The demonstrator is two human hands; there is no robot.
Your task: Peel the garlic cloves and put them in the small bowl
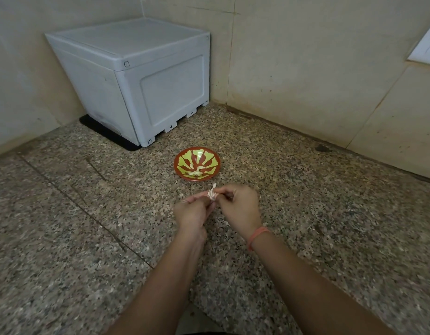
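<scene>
A small red bowl (197, 163) with a yellow-green pattern sits on the speckled granite floor, holding a few pale peeled garlic cloves (196, 172). Just in front of the bowl, my left hand (194, 210) and my right hand (240, 205) meet around one garlic clove (212, 195). Both hands pinch it with their fingertips, and a strip of pinkish-white skin sticks up from it. The clove's body is mostly hidden by my fingers. An orange band circles my right wrist.
A grey-white plastic storage box (141, 78) stands on a black mat (105, 132) in the far left corner against beige tiled walls. The granite floor (330, 213) stretches on all sides of the bowl. A dark spot (322, 148) lies by the right wall.
</scene>
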